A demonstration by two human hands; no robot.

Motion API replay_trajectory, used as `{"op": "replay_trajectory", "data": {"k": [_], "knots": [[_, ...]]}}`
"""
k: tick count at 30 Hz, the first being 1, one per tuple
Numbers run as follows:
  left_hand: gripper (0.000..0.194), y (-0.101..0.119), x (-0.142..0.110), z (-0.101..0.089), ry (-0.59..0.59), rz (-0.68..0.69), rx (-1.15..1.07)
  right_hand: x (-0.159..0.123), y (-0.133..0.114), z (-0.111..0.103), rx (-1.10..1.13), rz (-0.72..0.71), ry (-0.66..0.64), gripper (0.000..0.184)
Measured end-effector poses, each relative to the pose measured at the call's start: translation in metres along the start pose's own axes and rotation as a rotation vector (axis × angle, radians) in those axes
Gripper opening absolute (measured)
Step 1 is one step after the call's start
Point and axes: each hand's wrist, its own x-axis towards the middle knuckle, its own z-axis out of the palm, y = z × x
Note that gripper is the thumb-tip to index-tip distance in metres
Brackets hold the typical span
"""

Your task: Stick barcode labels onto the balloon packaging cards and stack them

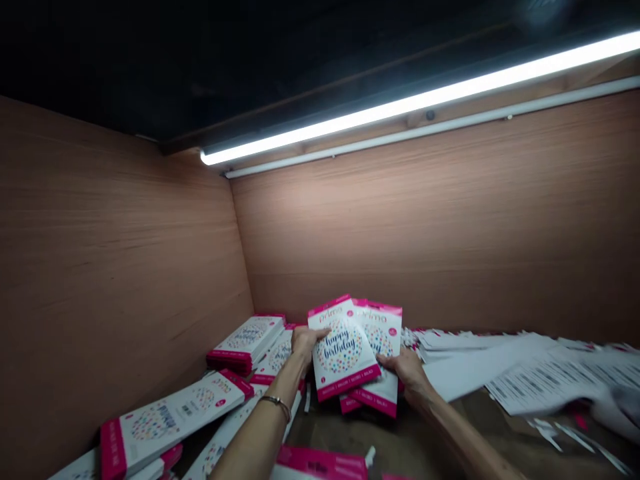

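Note:
My left hand (304,348) is closed on the left edge of a white and pink "happy birthday" balloon packet (345,373), its thumb lying on the front. With fingers closed, my right hand (409,373) grips the right edge of a second, matching packet (387,327). The left packet tilts and overlaps the one in my right hand. Another pink edge shows beneath them, so each hand may hold more than one packet; I cannot tell how many. A bracelet (277,401) circles my left wrist.
Stacked packets (253,333) fill the left corner, with unfolded printed sleeves (185,413) in front. Another pink-edged packet (323,460) lies near me. White paper sheets (475,363) and barcode-printed sheets (540,383) heap at right. Wooden walls (425,253) enclose the surface below a light tube (400,105).

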Motion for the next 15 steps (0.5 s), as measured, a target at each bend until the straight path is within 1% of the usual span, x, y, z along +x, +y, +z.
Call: {"op": "replay_trajectory", "data": {"k": [2,4,6,8,9,12,15], "knots": [[0.020,0.009,-0.013,0.020,-0.094,-0.019,-0.063,-0.015,-0.022,-0.008,0.000,-0.056,0.036,0.040],[0.022,0.020,-0.032,0.038,-0.207,0.003,-0.156,-0.035,-0.047,-0.020,-0.014,-0.108,0.061,0.043],[0.028,0.033,-0.061,0.052,-0.353,0.058,-0.281,-0.062,-0.074,-0.035,-0.036,-0.162,0.071,0.043],[0.030,0.045,-0.095,0.063,-0.491,0.108,-0.393,-0.094,-0.098,-0.051,-0.061,-0.212,0.074,0.041],[0.029,0.051,-0.113,0.067,-0.542,0.121,-0.435,-0.111,-0.108,-0.060,-0.073,-0.232,0.078,0.039],[0.030,0.061,-0.164,0.075,-0.612,0.111,-0.512,-0.161,-0.128,-0.083,-0.113,-0.263,0.105,0.034],[0.037,0.062,-0.207,0.076,-0.627,0.077,-0.568,-0.204,-0.131,-0.102,-0.137,-0.243,0.129,0.034]]}}
